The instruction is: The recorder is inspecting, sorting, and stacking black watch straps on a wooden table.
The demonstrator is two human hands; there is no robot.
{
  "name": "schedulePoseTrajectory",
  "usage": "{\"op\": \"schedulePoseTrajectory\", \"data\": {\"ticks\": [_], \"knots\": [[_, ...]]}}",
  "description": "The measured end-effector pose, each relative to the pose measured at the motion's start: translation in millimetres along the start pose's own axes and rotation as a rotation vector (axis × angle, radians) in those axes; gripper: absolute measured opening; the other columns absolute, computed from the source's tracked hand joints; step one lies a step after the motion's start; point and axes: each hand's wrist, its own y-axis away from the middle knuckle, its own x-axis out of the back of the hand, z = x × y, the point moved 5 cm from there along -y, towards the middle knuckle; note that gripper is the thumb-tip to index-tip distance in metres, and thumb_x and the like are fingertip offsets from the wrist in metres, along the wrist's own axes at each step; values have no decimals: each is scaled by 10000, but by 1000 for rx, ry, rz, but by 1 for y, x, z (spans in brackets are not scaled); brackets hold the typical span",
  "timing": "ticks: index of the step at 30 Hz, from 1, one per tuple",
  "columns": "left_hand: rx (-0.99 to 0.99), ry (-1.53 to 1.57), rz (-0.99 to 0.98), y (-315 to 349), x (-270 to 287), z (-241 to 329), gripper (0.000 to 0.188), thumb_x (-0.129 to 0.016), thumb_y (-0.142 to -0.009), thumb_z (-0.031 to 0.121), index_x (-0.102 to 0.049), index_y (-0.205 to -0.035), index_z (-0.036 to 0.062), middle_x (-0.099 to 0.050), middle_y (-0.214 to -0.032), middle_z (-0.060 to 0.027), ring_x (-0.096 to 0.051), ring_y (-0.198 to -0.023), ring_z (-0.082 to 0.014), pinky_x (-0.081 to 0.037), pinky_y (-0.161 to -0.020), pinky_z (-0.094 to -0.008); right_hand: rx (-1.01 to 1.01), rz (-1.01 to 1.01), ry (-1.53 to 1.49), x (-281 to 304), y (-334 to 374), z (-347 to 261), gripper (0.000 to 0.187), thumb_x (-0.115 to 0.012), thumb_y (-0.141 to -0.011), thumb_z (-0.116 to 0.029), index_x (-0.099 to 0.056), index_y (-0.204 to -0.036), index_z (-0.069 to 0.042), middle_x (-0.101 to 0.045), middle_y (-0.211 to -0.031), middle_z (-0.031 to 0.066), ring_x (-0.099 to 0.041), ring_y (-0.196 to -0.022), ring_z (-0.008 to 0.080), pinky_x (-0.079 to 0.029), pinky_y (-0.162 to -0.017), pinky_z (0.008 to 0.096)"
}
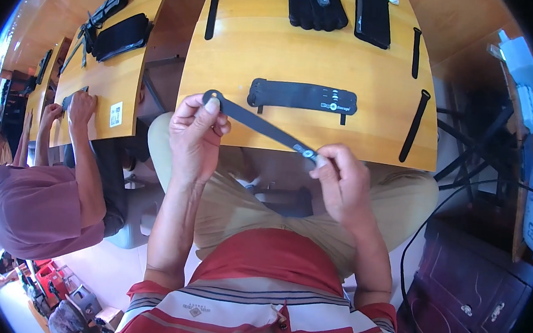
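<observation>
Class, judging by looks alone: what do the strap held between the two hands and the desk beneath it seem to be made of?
Strap: probably woven fabric or webbing, matte dark grey; it spans limply between the left hand and right hand, with a small shiny fitting near the right fingers, possibly metal.
Desk: likely varnished wood, orange-yellow, glossy.

Both forearms rise from the lower edge. The left hand (194, 132) is pinched shut, thumb up. The right hand (343, 182) is pinched too.

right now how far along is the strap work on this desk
Done, apparently: two black folded stacks sit at the desk's far edge. In hand: a dark strap is stretched between the left hand and right hand, each pinching one end. Left, apparently: a wide black band and loose straps lying untouched.
</observation>
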Motion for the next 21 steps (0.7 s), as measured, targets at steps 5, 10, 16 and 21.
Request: {"op": "schedulePoseTrajectory", "data": {"ticks": [5, 10, 16, 21], "knots": [[9, -236, -18, -5, 2, -6, 182, -682, -925, -13, -671, -1106, -19, -687, -845, -59, -637, -709, -117, -534, -669, -244, -43, 190, -63, 24, -3, 23, 145, -596, -971, -19, -663, -1083, 43, -655, -906, 111, -695, -722, 170, -571, -664, 269], [34, -445, -77, -9, 0, -19, 145, -704, -922, 13, -685, -1060, -26, -689, -835, -53, -643, -728, -98, -532, -675, -227, -110, 272, -199, 43, -17, 40, 177, -660, -938, 7, -677, -1105, 64, -686, -934, 69, -673, -816, 121, -571, -742, 238], [73, -624, -126, -22, 4, -30, 114, -726, -916, 33, -690, -1006, -28, -686, -799, -27, -635, -706, -71, -520, -667, -205, -196, 327, -163, 52, -30, 56, 190, -711, -929, -57, -697, -1074, 65, -701, -865, 57, -666, -780, 98, -551, -717, 223], [104, -685, -137, -32, 7, -35, 102, -733, -909, 23, -687, -985, -26, -685, -798, -17, -618, -697, -51, -505, -662, -191, -225, 298, -121, 51, -40, 64, 181, -715, -924, -60, -712, -1068, 49, -701, -846, 42, -659, -737, 94, -537, -690, 217]]}}
